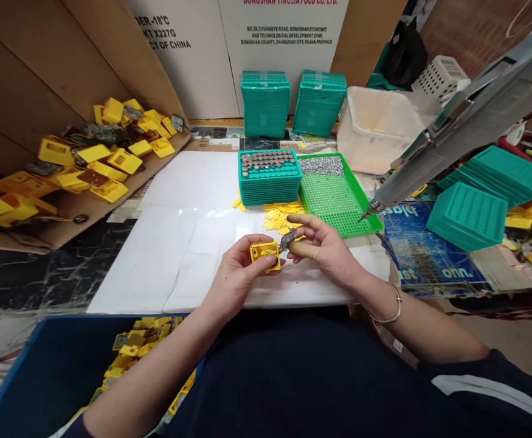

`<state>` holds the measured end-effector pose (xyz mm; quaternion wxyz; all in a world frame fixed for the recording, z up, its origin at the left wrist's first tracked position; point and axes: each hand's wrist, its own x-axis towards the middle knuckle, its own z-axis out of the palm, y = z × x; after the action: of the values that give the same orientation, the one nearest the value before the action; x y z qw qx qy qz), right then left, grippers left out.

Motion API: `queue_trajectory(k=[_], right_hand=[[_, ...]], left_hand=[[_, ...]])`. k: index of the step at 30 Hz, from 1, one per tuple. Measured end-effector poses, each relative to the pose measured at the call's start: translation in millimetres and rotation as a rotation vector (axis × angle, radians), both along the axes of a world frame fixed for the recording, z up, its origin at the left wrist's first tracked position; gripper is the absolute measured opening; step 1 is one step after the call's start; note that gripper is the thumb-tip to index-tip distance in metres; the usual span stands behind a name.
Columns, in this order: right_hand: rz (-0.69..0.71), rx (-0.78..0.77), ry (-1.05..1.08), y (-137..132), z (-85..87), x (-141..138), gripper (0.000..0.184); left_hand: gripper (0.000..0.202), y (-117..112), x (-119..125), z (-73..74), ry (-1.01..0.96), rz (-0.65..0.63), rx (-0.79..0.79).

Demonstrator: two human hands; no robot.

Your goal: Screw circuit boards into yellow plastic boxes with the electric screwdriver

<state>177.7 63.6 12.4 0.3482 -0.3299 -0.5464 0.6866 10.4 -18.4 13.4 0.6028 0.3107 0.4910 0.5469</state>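
White-covered tabletop [174,243], yellow pieces [277,217] beside teal tray stack [270,190]. Left hand [238,267]: fingers clamped on open yellow case [261,250] above tabletop. Right hand [327,249]: fingers pinching small grey part [286,239] at case's right edge.

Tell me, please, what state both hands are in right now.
Left hand: closed on a small yellow case, thumb over its open side.
Right hand: fingers closed on a small grey part beside the case.

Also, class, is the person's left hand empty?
No, the left hand holds a small, open, rectangular yellow plastic case over the flat white work surface.
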Motion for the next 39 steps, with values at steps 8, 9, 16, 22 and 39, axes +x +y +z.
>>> queue_trajectory(k=[8,9,16,22,39], right_hand=[[-0.113,1.301,-0.211,-21,0.7,14,0.018],[-0.118,1.392,-0.244,-22,0.8,15,0.02],[0.056,1.779,-0.224,-16,6.5,20,0.022],[0.102,1.583,-0.349,-18,12.4,14,0.024],[0.397,0.973,-0.512,10,41.0,-7,0.011]], left_hand=[[0.033,-1,-2,11.3,-0.162,-0.016,-0.025],[0.036,-1,-3,12.5,-0.181,-0.042,-0.027],[0.04,-3,-1,10.3,-0.115,-0.061,-0.009],[0.029,-4,5,2.6,0.008,-0.029,0.082],[0.033,5,-3,2.3,-0.314,-0.204,-0.037]])
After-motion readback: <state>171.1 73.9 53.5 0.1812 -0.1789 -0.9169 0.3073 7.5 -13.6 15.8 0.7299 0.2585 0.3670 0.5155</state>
